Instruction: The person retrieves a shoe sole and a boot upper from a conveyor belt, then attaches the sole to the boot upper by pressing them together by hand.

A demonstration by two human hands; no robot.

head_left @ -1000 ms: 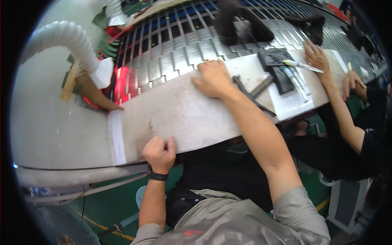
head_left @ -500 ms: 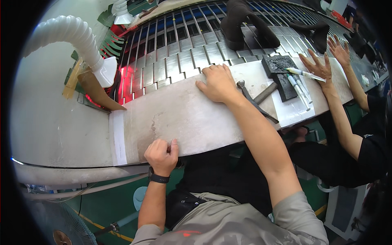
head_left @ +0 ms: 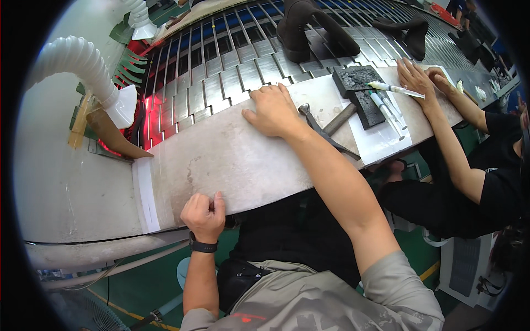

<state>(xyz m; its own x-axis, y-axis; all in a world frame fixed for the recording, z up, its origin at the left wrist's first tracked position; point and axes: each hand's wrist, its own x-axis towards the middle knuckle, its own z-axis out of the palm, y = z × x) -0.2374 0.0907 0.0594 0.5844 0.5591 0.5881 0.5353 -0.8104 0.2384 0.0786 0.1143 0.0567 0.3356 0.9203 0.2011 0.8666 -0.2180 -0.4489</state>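
Observation:
My left hand (head_left: pixel 203 216) is closed in a fist at the near edge of the pale worktop (head_left: pixel 232 171), with nothing showing in it. A dark watch (head_left: pixel 203 245) is on that wrist. Palm down, my right hand (head_left: pixel 273 111) lies at the worktop's far edge, thumb apart and fingers reaching toward the metal slat conveyor (head_left: pixel 221 85). It holds nothing. To its right lies a hammer (head_left: pixel 319 127) with a long curved metal head. Beyond that are dark, rough blocks (head_left: pixel 369 110), a yellowish-filled syringe (head_left: pixel 393 89) and two more syringes (head_left: pixel 389 115).
Dark boots (head_left: pixel 295 38) stand on the conveyor, with another boot (head_left: pixel 411 34) farther right. At the right, a co-worker's hands (head_left: pixel 417 80) are over the worktop. A white flexible duct (head_left: pixel 83 63) and brown flap (head_left: pixel 118 135) flank the conveyor's left end. A fan (head_left: pixel 91 311) stands lower left.
The whole view has shifted, so the bench sits farther left in it. My hands keep about the same places on the worktop. The co-worker's raised far hand has come down toward the worktop.

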